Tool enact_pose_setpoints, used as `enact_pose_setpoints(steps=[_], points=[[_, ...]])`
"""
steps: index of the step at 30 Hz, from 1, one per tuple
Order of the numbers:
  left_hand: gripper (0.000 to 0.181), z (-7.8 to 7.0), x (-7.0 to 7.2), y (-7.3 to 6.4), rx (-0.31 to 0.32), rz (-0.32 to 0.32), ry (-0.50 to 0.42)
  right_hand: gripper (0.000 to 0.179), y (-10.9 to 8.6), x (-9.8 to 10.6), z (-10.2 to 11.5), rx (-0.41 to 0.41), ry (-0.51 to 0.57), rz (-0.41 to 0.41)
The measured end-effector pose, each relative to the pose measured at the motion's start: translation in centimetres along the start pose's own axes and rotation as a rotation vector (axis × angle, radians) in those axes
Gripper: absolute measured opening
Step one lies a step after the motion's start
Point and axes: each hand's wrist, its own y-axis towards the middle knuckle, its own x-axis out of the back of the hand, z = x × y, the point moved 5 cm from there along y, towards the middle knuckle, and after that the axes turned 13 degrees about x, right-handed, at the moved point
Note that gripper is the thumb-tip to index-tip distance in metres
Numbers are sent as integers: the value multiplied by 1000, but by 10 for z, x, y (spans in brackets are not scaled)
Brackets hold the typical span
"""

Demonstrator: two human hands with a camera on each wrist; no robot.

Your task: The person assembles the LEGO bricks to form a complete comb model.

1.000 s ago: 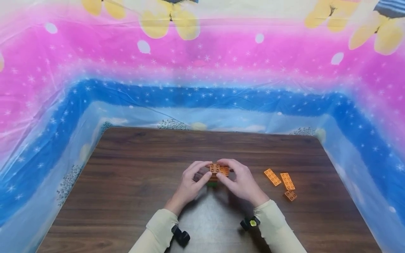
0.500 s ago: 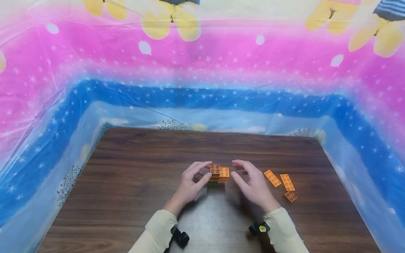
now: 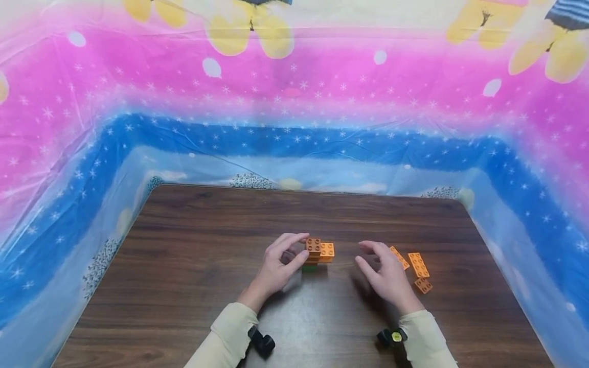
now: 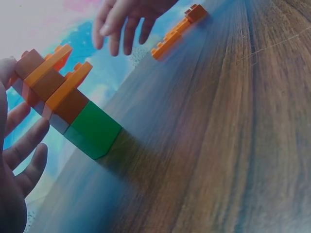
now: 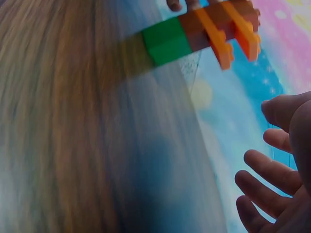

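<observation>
A tower of toy building bricks (image 4: 60,99) stands on the table, green brick (image 4: 95,128) at the bottom. Above it, brown bricks alternate with two orange plates (image 5: 214,39) that jut out to the right. On top sits a brown brick (image 3: 313,247), its studs facing up. My left hand (image 3: 277,261) holds the tower's upper left side, thumb at the near corner and index finger at the far one. To the right of the tower, my right hand (image 3: 387,273) hovers with loosely bent fingers and nothing in them; it partly covers a loose orange plate (image 3: 400,257).
Another orange plate (image 3: 418,265) lies just beyond my right hand, with a small brown brick (image 3: 423,285) at its near end. The wooden table (image 3: 207,220) is enclosed by a patterned pink and blue cloth (image 3: 294,138) at the back and sides.
My right hand has let go of the tower and moved right, up to the loose plates. My left hand has stayed at the tower, which stands where it was.
</observation>
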Motion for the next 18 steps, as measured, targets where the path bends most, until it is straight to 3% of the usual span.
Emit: enact_pose_setpoints(steps=[7, 18], points=[[37, -1, -1, 2, -27, -21, -27, 38, -10, 8, -20, -8, -93, -12], [33, 1, 2, 3, -17, -6, -9, 42, -27, 17, -47, -118, -231, 8]])
